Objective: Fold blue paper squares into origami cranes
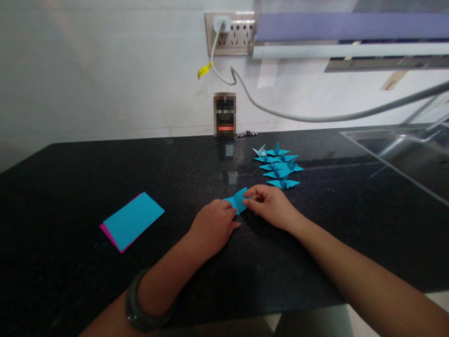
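Note:
A small blue paper piece (237,200), partly folded, lies on the black stone counter (70,187) between both hands. My left hand (213,224) presses its fingers down on the paper's left end, knuckles up. My right hand (270,203) pinches the paper's right edge between thumb and fingers. Just behind my right hand lie several folded blue paper cranes (278,166) in a loose cluster. A dark bangle (138,306) circles my left wrist.
A stack of blue and pink paper sheets (131,227) lies at the left. A small dark device (225,114) stands against the wall below a socket strip (231,33) with a grey cable (298,114). A steel sink (403,150) is at the right.

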The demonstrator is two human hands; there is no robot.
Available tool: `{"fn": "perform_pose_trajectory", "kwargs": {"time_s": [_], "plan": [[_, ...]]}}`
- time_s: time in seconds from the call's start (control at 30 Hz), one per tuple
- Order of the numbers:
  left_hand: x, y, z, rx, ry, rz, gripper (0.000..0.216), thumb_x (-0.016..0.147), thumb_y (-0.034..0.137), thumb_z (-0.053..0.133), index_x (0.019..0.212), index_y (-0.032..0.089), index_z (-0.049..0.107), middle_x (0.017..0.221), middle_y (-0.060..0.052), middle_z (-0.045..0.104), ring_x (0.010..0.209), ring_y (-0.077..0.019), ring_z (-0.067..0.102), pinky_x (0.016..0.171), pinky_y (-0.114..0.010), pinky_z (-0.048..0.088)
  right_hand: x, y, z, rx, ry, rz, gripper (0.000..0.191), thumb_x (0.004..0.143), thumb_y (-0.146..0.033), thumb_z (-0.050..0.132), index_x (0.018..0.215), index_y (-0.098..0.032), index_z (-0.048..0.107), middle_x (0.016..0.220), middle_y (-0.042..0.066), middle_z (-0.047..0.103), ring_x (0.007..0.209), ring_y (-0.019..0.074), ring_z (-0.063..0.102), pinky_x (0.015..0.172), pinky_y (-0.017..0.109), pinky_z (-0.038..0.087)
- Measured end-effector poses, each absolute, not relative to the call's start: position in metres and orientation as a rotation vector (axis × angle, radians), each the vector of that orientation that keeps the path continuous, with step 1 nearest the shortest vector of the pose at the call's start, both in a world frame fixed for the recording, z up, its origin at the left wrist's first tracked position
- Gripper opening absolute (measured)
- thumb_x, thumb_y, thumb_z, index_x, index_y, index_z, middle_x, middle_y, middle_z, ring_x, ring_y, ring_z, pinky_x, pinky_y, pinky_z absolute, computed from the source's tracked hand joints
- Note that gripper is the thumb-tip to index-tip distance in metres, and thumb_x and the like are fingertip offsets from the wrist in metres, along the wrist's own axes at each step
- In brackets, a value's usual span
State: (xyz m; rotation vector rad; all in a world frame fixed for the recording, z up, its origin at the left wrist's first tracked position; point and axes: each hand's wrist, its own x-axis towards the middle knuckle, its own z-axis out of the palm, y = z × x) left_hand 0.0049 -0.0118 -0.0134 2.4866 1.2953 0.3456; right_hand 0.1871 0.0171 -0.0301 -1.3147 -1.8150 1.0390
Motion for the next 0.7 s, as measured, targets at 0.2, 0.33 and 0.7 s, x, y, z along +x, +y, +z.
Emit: {"fn": "perform_pose_trajectory", "kwargs": {"time_s": [0.2, 0.33, 0.7], "plan": [[-0.001, -0.008, -0.012, 2.567, 1.295, 0.182, 0.018, 0.082, 0.027, 0.054, 0.089, 0.016, 0.067, 0.095, -0.01, 0.062, 0.093, -0.0261, 0.057, 0.082, -0.038, 0.045, 0.204, 0.019, -0.014, -1.081, -2.328, 0.793, 0.022, 0.075, -0.012, 0.059, 0.094, -0.019, 0.066, 0.071, 0.0, 0.057, 0.062, 0.0105, 0.052, 0.06, 0.023, 0.04], [-0.004, -0.007, -0.005, 2.645, 1.236, 0.044, 0.023, 0.085, 0.028, 0.05, 0.096, 0.017, 0.066, 0.101, -0.009, 0.06, 0.096, -0.0244, 0.057, 0.083, -0.037, 0.046, 0.211, 0.022, -0.009, -0.923, -2.473, 0.571, 0.019, 0.078, -0.012, 0.058, 0.09, -0.019, 0.07, 0.082, 0.004, 0.051, 0.079, 0.0142, 0.051, 0.07, 0.027, 0.042], [-0.013, -0.002, -0.004, 2.664, 1.145, 0.031, 0.023, 0.085, 0.029, 0.05, 0.1, 0.021, 0.065, 0.104, -0.006, 0.059, 0.092, -0.019, 0.058, 0.082, -0.032, 0.047, 0.207, 0.019, -0.004, -0.901, -2.753, 0.2, 0.032, 0.082, -0.016, 0.052, 0.108, -0.03, 0.065, 0.107, 0.009, 0.048, 0.093, 0.0205, 0.046, 0.08, 0.036, 0.039]]}}
